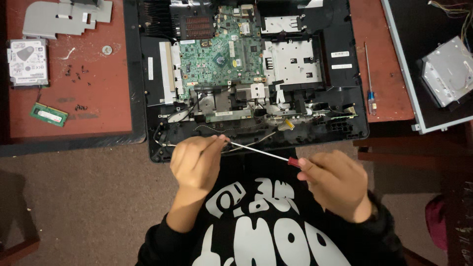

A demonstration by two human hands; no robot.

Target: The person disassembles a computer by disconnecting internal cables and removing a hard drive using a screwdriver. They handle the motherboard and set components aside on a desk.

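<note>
- My right hand [340, 182] is closed around the red handle of a screwdriver [261, 152], and my left hand [197, 165] pinches the thin steel shaft near its tip, so both hands hold the one tool.
- The screwdriver lies almost level, just off the near edge of the opened computer chassis [354, 74], with its tip close to the loose cables [207, 129] along that edge.
- I judge the main risk to be the tip: if it skids, it could snag those cables or scrape the green circuit board [221, 54] further in.
- A second risk is the loose black screws [76, 74] on the red table [98, 113]; a sweep of my left sleeve could scatter them.
- The hard drive [28, 62] and the memory stick [48, 114] sit near the table's left edge, well apart from my hands, so they look safe.
- A second, blue-handled screwdriver [370, 83] lies just beside the chassis on the right and could roll if bumped.
- Open room: the brown floor [88, 197] below the table leaves both elbows free; on the right, the table edge and a silver disc drive [449, 71] on a dark panel crowd the reach.
</note>
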